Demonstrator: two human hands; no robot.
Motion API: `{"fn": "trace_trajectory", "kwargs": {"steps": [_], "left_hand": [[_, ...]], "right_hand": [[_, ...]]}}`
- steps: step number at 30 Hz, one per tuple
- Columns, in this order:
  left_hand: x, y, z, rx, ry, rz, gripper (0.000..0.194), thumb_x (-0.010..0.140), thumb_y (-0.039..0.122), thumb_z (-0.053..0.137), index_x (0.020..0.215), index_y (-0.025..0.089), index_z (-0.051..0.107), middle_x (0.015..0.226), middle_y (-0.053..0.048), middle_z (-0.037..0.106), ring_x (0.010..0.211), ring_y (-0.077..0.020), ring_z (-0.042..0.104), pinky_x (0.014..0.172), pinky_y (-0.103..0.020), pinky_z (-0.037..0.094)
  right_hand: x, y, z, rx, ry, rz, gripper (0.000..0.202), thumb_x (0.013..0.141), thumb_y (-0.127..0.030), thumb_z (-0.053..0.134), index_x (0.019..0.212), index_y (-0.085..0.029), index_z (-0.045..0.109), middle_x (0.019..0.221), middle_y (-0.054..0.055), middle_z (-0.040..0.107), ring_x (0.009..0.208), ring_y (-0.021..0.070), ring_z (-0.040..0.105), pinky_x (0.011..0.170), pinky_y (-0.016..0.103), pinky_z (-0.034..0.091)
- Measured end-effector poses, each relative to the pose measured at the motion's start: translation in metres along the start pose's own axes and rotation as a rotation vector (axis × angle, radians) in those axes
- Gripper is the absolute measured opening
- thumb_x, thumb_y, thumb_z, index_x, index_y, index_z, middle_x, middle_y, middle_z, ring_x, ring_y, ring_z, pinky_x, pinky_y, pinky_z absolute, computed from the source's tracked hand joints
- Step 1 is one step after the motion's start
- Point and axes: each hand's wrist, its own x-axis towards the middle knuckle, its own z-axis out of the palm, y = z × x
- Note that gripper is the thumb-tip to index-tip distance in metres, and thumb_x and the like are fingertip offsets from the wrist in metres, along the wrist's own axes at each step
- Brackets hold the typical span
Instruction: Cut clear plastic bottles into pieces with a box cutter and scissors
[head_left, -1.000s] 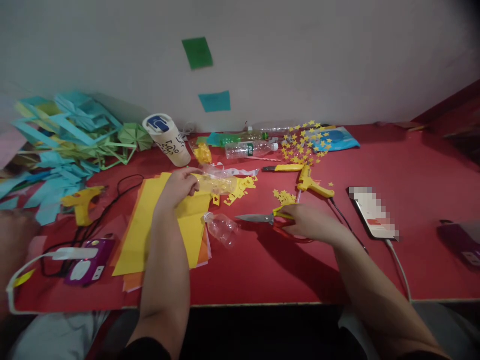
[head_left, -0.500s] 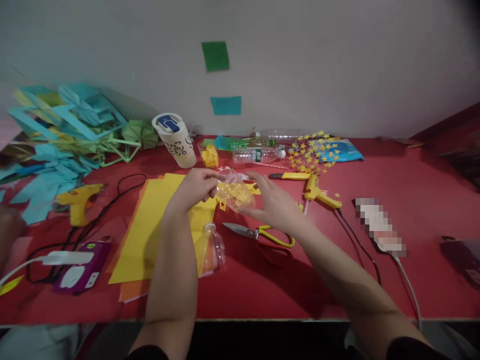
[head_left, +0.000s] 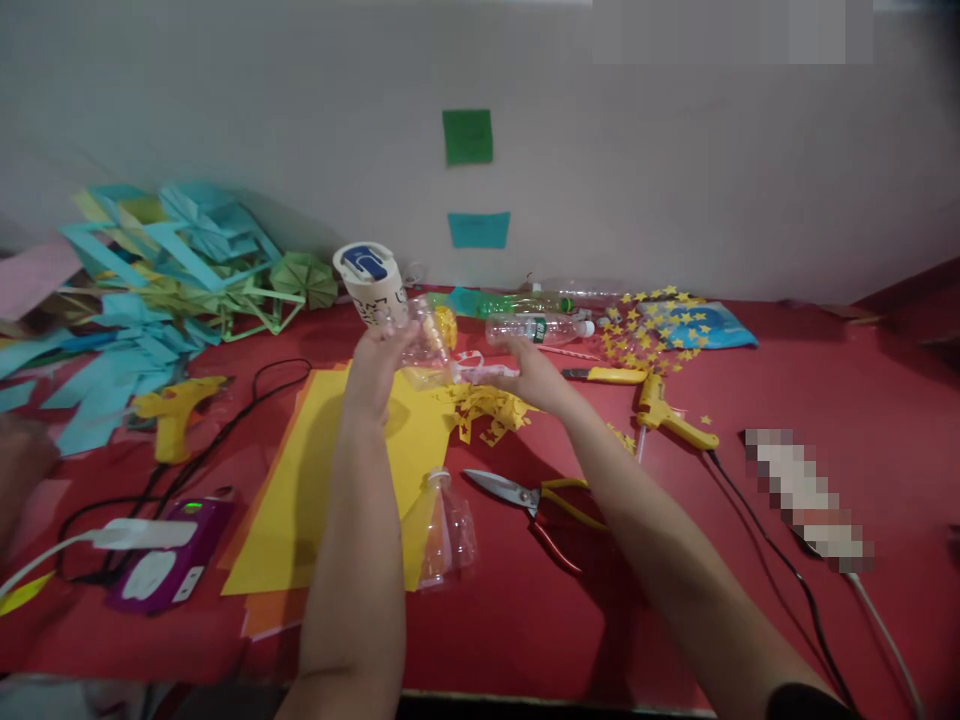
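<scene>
left hand (head_left: 373, 376) gripping clear plastic piece (head_left: 429, 348), right hand (head_left: 541, 376) spread open
labelled bottle (head_left: 561, 329) lies just past the right — long axis left-to-right, that hand's nearer

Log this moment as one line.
left hand: holding clear curved plastic piece; right hand: open; yellow-and-red-handled scissors: on red table

One head-worn camera looks forward and down over a near, flat red tabletop (head_left: 870, 400) towards a smooth grey wall (head_left: 300, 120).

Green note (head_left: 468, 137) above blue note (head_left: 479, 230), grey wall (head_left: 675, 160); purple box (head_left: 178, 562) at left
</scene>
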Motion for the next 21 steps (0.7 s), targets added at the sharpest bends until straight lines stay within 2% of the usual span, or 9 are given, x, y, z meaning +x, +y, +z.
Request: {"fn": "trace_trajectory", "kwargs": {"steps": [2,4,6,8,10,13,17,20,21], "left_hand": [[0.003,-0.001,-0.006,-0.016,0.089,0.016,0.044,0.062,0.050,0.076,0.086,0.020,0.055,0.092,-0.004,0.071,0.093,-0.0206,0.070,0.089,-0.036,0.053],[0.004,-0.002,-0.008,-0.024,0.062,0.016,0.044,0.062,0.049,0.077,0.087,0.019,0.056,0.090,-0.004,0.072,0.093,-0.0208,0.070,0.089,-0.036,0.054],[0.005,-0.006,-0.007,-0.023,0.005,0.015,0.044,0.062,0.048,0.077,0.088,0.019,0.059,0.090,-0.004,0.072,0.095,-0.0215,0.070,0.091,-0.037,0.053],[0.006,-0.010,-0.003,-0.003,-0.030,0.013,0.044,0.062,0.047,0.078,0.090,0.018,0.061,0.092,-0.004,0.073,0.097,-0.0221,0.069,0.092,-0.037,0.053],[0.006,-0.013,0.002,0.005,-0.054,0.003,0.045,0.063,0.045,0.078,0.094,0.017,0.063,0.095,-0.005,0.073,0.099,-0.0225,0.069,0.094,-0.037,0.053],[0.004,-0.014,0.009,-0.028,-0.090,-0.007,0.048,0.063,0.044,0.079,0.097,0.016,0.063,0.097,-0.006,0.073,0.100,-0.0229,0.068,0.096,-0.037,0.052],[-0.001,-0.012,0.010,0.013,-0.153,0.011,0.048,0.063,0.048,0.078,0.097,0.017,0.064,0.095,-0.004,0.073,0.101,-0.0237,0.067,0.096,-0.037,0.050],[-0.003,-0.012,0.004,0.221,-0.203,-0.011,0.053,0.061,0.053,0.078,0.097,0.017,0.063,0.096,-0.005,0.071,0.101,-0.0250,0.066,0.096,-0.039,0.048],[-0.003,-0.012,0.002,0.307,-0.260,-0.024,0.054,0.060,0.052,0.078,0.098,0.017,0.063,0.100,-0.006,0.071,0.103,-0.0258,0.065,0.096,-0.040,0.048]], "right_hand": [[0.015,0.006,0.016,-0.138,-0.011,-0.001,0.082,0.078,-0.036,0.077,0.149,-0.015,0.041,0.158,0.023,0.035,0.146,0.0362,0.033,0.116,0.054,0.031],[0.019,0.011,0.033,-0.237,-0.129,-0.079,0.097,0.077,-0.041,0.078,0.156,-0.014,0.029,0.164,0.022,0.024,0.151,0.0361,0.021,0.120,0.055,0.021],[0.013,0.016,0.046,-0.319,-0.271,-0.135,0.099,0.078,-0.051,0.076,0.158,-0.016,0.028,0.163,0.021,0.028,0.150,0.0373,0.023,0.119,0.057,0.020],[0.000,0.023,0.052,-0.405,-0.317,-0.191,0.098,0.076,-0.060,0.075,0.155,-0.016,0.036,0.161,0.021,0.032,0.149,0.0392,0.024,0.119,0.059,0.017],[-0.012,0.030,0.054,-0.440,-0.246,-0.213,0.076,0.086,-0.056,0.066,0.149,-0.017,0.046,0.156,0.020,0.040,0.146,0.0372,0.028,0.118,0.056,0.020],[-0.019,0.034,0.055,-0.377,-0.181,-0.149,0.042,0.096,-0.034,0.054,0.133,-0.016,0.060,0.138,0.021,0.056,0.129,0.0356,0.045,0.108,0.050,0.034],[-0.010,0.035,0.060,-0.210,-0.108,-0.055,0.033,0.085,-0.010,0.052,0.114,-0.015,0.068,0.115,0.019,0.064,0.102,0.0298,0.059,0.091,0.041,0.046],[-0.001,0.039,0.055,-0.008,0.062,0.050,0.024,0.081,-0.012,0.053,0.099,-0.017,0.069,0.095,0.012,0.066,0.084,0.0250,0.061,0.078,0.036,0.048],[0.002,0.041,0.050,0.071,0.139,0.091,0.020,0.083,-0.016,0.051,0.094,-0.018,0.067,0.087,0.009,0.065,0.080,0.0234,0.060,0.075,0.035,0.049]]}}
